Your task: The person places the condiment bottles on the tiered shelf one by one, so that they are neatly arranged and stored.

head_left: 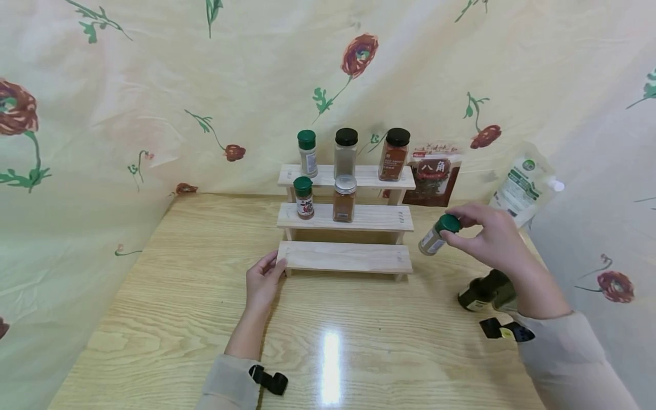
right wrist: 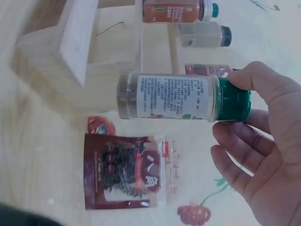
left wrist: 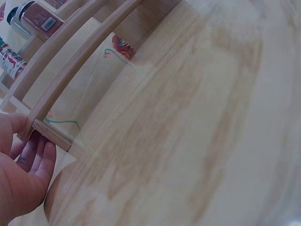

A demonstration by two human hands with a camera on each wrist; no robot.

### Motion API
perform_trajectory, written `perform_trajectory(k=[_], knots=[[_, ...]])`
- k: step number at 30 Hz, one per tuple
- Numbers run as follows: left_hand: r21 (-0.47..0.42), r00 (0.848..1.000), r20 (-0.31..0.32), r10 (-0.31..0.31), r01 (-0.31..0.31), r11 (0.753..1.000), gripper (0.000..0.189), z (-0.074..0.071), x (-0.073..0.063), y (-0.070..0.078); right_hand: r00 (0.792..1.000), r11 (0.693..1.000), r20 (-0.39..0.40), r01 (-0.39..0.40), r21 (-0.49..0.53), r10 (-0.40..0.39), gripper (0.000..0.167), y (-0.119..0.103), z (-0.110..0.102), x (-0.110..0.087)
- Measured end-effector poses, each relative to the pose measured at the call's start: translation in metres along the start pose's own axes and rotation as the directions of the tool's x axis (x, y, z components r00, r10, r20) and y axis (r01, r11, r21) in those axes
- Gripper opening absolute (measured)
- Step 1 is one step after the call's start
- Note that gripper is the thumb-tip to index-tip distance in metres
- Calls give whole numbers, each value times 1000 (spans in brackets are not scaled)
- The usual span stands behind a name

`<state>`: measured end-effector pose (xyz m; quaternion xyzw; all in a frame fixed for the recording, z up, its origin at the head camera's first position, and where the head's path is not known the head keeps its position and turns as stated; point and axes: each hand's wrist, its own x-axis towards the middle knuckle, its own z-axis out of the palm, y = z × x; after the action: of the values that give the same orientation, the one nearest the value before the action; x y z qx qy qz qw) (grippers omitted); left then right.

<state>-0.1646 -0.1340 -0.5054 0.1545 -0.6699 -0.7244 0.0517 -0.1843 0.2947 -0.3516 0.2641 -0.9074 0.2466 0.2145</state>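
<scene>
My right hand (head_left: 484, 236) pinches a spice jar (head_left: 433, 242) by its green cap, to the right of the rack and tilted in the head view. In the right wrist view the jar (right wrist: 164, 96) shows a white printed label and pale brown contents. My left hand (head_left: 263, 282) grips the left end of the lowest step of a three-step wooden rack (head_left: 345, 257), thumb on top and fingers beneath in the left wrist view. On the top step stand a green-capped jar (head_left: 308, 154) and two black-capped jars. The middle step bears a green-capped jar (head_left: 304, 199) and a silver-capped jar (head_left: 344, 199).
Behind the rack's right side a dark red star anise bag (head_left: 433, 182) leans on the flowered cloth. A white spouted pouch (head_left: 523, 185) stands at the far right. Dark bottles (head_left: 476, 295) are partly hidden by the right forearm. Everything is on a wood-grain table (head_left: 169, 319).
</scene>
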Motion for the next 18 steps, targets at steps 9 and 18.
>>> perform_trajectory(k=[9, 18], knots=[[-16, 1000, -2, -3, 3, 1000, 37, -1, -1, 0, 994, 993, -34, -102, 54, 104, 32, -15, 11, 25], [-14, 1000, 9, -9, 9, 1000, 39, -1, 0, 1, 992, 993, -70, -103, 53, 107, 29, -19, 16, 44]])
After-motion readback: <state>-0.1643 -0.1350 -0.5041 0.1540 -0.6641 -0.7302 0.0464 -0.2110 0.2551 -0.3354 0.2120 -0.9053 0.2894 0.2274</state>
